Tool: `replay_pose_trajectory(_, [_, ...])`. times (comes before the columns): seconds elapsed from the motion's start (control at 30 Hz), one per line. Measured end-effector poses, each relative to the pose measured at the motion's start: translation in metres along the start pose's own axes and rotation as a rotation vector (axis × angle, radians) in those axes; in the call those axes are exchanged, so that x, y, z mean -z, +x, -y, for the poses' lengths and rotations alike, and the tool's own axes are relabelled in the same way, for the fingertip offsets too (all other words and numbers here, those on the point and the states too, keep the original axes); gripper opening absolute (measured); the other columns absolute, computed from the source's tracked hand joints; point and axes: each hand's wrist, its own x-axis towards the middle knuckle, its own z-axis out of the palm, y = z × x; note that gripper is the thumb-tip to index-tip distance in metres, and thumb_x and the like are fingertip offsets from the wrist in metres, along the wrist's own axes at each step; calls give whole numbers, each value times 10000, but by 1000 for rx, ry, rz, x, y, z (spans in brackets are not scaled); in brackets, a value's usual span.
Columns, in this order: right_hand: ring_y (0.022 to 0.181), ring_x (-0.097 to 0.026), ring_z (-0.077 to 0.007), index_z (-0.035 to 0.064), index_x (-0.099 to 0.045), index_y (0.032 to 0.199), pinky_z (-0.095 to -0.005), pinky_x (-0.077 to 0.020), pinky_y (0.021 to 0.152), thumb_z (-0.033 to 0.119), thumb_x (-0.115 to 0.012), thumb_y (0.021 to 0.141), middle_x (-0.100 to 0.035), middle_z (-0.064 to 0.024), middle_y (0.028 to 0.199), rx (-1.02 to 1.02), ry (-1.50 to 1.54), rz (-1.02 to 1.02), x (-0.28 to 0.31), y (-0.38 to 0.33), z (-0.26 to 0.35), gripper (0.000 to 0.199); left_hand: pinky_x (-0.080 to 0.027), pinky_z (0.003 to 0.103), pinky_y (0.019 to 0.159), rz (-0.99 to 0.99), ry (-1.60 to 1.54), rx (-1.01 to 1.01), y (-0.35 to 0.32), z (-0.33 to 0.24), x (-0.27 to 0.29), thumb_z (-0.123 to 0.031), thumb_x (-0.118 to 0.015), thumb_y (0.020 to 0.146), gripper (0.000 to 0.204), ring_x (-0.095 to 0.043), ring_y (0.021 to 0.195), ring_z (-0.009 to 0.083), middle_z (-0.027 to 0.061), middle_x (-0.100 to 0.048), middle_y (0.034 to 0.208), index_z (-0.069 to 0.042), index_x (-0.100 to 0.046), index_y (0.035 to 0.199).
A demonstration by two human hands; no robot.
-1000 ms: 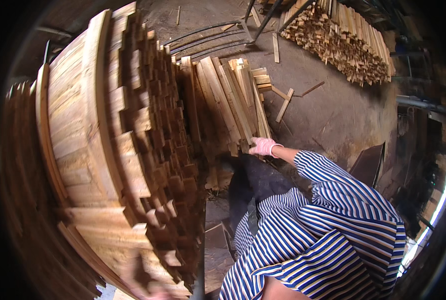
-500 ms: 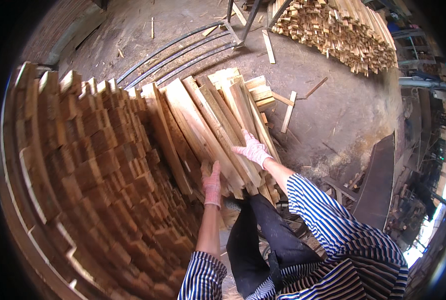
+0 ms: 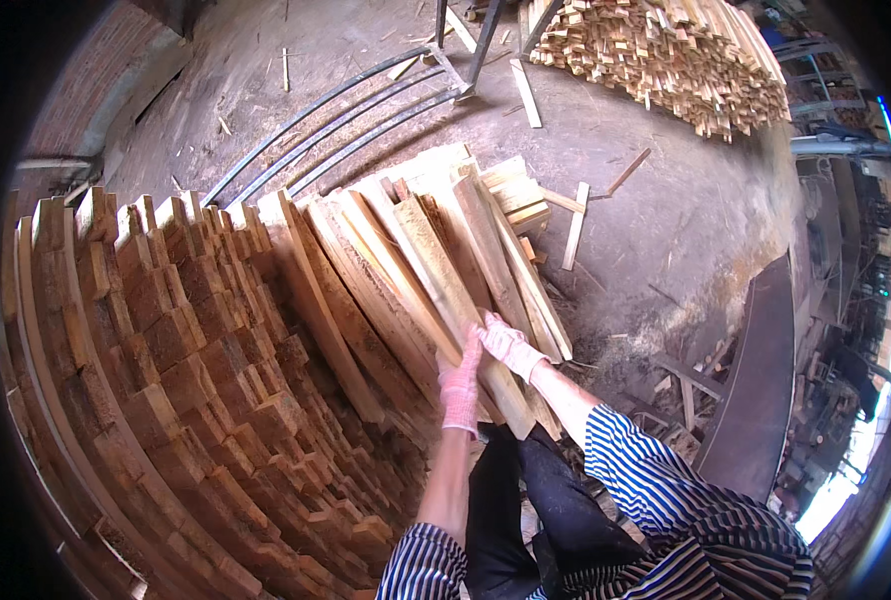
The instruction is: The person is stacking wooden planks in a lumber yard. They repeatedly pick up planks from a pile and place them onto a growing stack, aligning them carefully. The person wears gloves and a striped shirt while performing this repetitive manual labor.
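Against the leaning boards (image 3: 406,290), the left hand (image 3: 460,385) and right hand (image 3: 511,345), both gloved, are gripping one plank (image 3: 456,290), fingers clamped around its lower end, beside a stack of wood blocks (image 3: 186,370).

Dusty concrete floor (image 3: 656,200) strewn with chips; brick wall (image 3: 86,90) far left; metal rails (image 3: 346,120) lying far; daylight entering from right.
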Motion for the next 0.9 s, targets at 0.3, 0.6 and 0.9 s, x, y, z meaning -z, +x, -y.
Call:
replay_pose_trajectory(0.3, [1332, -520, -324, -187, -249, 1494, -352, -406, 1123, 665, -751, 785, -494, -332, 1442, -144, 139, 157, -4, -142, 79, 1217, -383, 488, 1169, 315, -202, 287, -126, -89, 57, -483, -833, 802, 830, -495, 1355, 318, 168, -560, 1434, 1, -534, 1407])
replay_pose_trajectory(0.6, [1034, -635, -92, 34, -625, 1348, -250, -524, 915, 335, -646, 997, -681, -38, 1239, -119, 291, 346, 38, -240, 62, 462, -364, 312, 1154, 382, 552, -255, -251, -63, 30, -361, -385, 1114, 498, -505, 1348, 217, 159, -600, 1377, 4, -536, 1417])
replay_pose_trajectory(0.9, [791, -701, -178, 46, -702, 1129, -335, -602, 777, 358, -652, 1000, -734, -66, 972, -265, 799, 441, 22, -216, 115, 342, -570, 366, 904, 315, -273, 155, -223, -122, 31, -516, -659, 960, 588, -702, 1001, 251, 135, -711, 1127, -9, -620, 1256])
